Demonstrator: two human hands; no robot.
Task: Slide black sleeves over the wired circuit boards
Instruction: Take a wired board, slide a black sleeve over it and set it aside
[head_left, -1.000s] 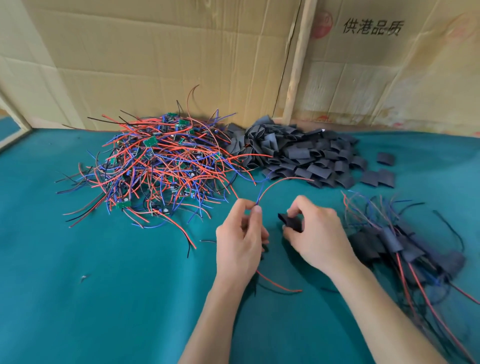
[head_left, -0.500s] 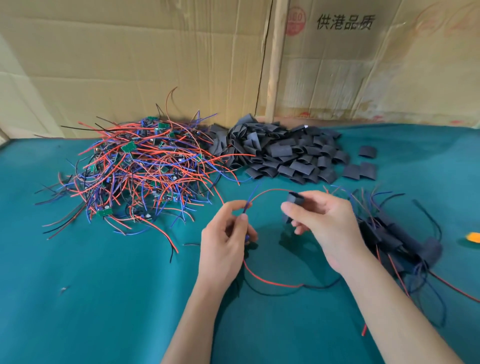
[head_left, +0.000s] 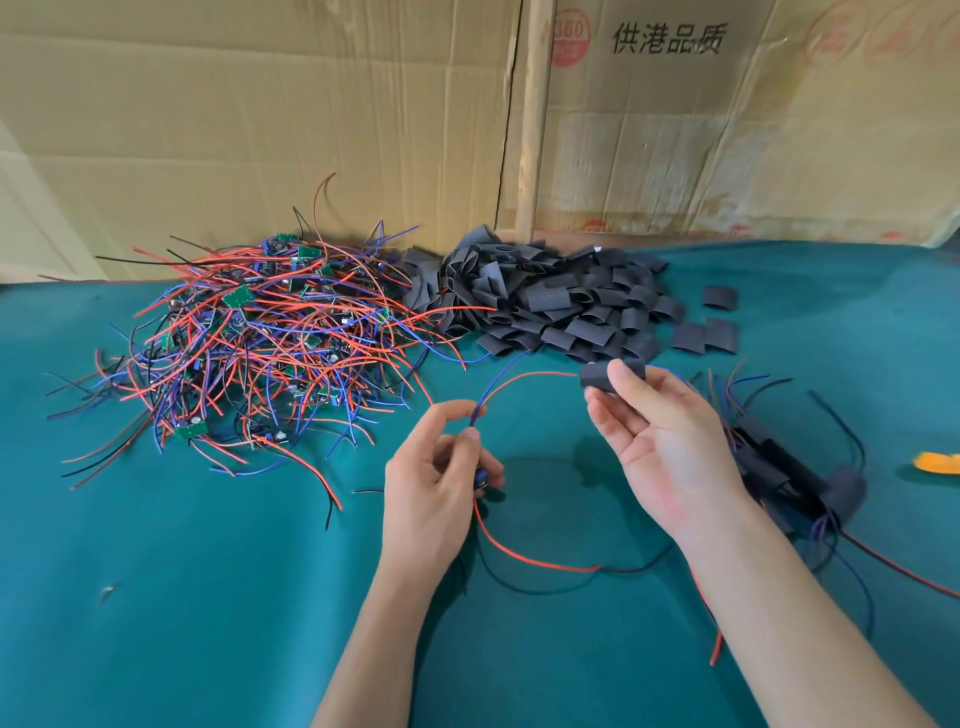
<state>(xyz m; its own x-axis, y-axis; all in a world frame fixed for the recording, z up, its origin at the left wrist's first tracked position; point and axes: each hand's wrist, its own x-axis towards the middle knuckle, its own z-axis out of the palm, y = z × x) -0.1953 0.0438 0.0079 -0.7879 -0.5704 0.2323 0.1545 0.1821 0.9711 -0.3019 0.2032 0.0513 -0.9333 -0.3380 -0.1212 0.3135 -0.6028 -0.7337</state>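
The right hand (head_left: 670, 447) pinches one black sleeve (head_left: 610, 375) between thumb and fingertips, palm turned up, the red wire (head_left: 540, 375) reaching its open end. The left hand (head_left: 441, 483) curls around a small circuit board, mostly hidden in the fingers, and pinches its blue wire (head_left: 501, 382) near the fingertip. The sleeve looks not yet drawn over the board. Just right of the right hand lies a small bunch of sleeved boards (head_left: 800, 467), seemingly finished work. Far more remains: a big tangle of wired boards (head_left: 270, 343) sits beyond the left hand, touching a pile of loose sleeves (head_left: 550, 306). No bins or trays show; everything lies directly on the green cloth (head_left: 182, 597), with cardboard (head_left: 260, 114) behind.
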